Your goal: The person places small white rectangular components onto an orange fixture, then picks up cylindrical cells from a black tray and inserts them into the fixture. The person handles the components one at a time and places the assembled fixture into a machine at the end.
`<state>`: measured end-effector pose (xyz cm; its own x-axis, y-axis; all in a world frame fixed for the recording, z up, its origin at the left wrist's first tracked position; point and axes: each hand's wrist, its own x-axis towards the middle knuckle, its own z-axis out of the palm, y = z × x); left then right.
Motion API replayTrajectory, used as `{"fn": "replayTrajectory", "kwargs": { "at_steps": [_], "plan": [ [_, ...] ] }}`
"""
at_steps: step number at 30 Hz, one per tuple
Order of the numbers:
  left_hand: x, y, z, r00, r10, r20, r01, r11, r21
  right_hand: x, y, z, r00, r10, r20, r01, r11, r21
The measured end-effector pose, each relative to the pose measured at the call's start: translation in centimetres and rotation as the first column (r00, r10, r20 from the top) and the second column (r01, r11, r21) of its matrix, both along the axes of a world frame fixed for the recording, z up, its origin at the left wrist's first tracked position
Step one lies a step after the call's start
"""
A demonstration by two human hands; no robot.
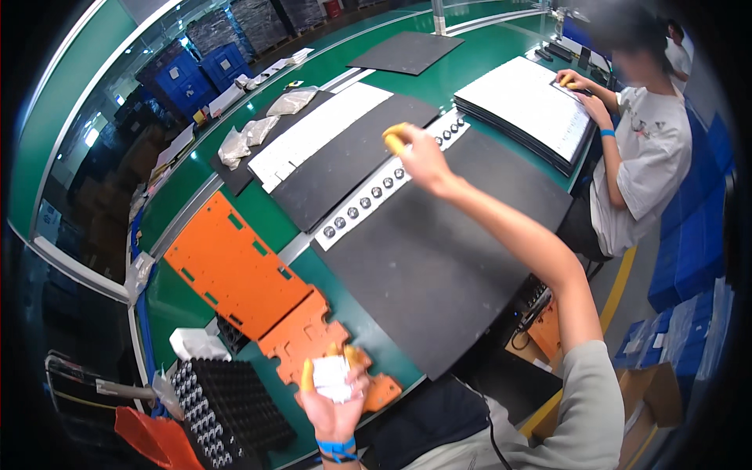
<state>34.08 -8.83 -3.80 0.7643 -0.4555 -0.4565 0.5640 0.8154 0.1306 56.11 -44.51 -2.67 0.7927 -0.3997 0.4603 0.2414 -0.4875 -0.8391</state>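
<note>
My left hand (335,403) is palm up near the front edge of the table. Its fingers curl round some small white pieces (332,378), whose kind I cannot make out. My right hand (424,162) reaches across a long white strip (342,233) that carries a row of round black-and-silver parts (364,202). Thumb and fingers of that hand are pinched together; anything between them is too small or blurred to name. Yellow covers sit on several fingertips of both hands. Under the strip lies a large dark grey sheet (462,258).
Orange plates (235,270) lie at left, beside a black tray (235,407) of small parts. Beyond the strip are another dark sheet (337,168), white strips (321,133) and clear bags (258,129). At right, a co-worker (642,157) handles a white-topped stack (521,102).
</note>
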Motion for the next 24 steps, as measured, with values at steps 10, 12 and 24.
{"fn": "replayTrajectory", "kwargs": {
  "at_steps": [10, 12, 24],
  "plan": [
    [-2.1, -0.4, 0.2, 0.954, 0.156, -0.256, -0.084, 0.959, 0.271, 19.8, -15.8, -6.5, 0.738, -0.590, -0.327, 0.236, 0.680, -0.695],
    [-2.4, 0.0, -1.0, 0.990, 0.083, -0.115, -0.063, 0.984, 0.166, 20.8, -17.7, -7.0, 0.651, -0.561, -0.511, 0.176, 0.767, -0.617],
    [-2.3, 0.2, -1.2, 0.996, 0.048, -0.076, -0.035, 0.986, 0.165, 21.4, -20.2, -4.9, 0.702, -0.450, -0.552, 0.057, 0.808, -0.586]
  ]
}}
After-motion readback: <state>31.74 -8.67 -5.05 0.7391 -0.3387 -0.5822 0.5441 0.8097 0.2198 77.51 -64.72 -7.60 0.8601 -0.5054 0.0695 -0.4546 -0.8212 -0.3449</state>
